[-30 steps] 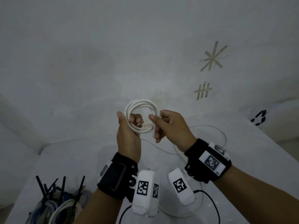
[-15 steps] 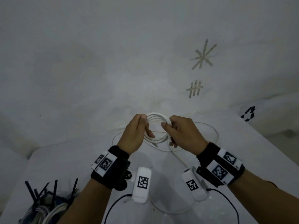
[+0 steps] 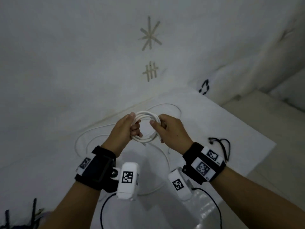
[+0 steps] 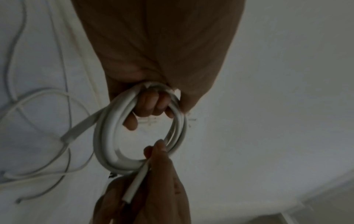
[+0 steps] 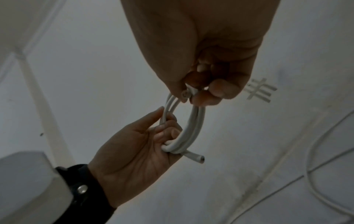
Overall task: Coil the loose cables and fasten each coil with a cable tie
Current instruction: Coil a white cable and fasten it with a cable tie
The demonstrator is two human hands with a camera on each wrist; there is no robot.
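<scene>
A white cable coil (image 3: 146, 139) of several loops hangs between both hands above the white table (image 3: 231, 133). My left hand (image 3: 130, 128) grips the coil's left side, fingers curled through the ring (image 4: 149, 106). My right hand (image 3: 162, 128) pinches the coil's right side and holds one cut cable end (image 5: 184, 94). The other cut end (image 5: 197, 156) sticks out below the left hand's grip. In the left wrist view the coil (image 4: 107, 136) shows as an oval ring. No cable tie shows on this coil.
Thin loose white cables (image 3: 85, 138) loop over the table around and under the hands. A black cable (image 3: 222, 146) lies to the right near the table edge. Coiled cables with black ties (image 3: 19, 219) sit at bottom left. Tape marks (image 3: 150, 35) are on the wall.
Both hands lowered the coil from upright in front of the wall toward the table. The left hand turned over; the right hand keeps its grip on the right side.
</scene>
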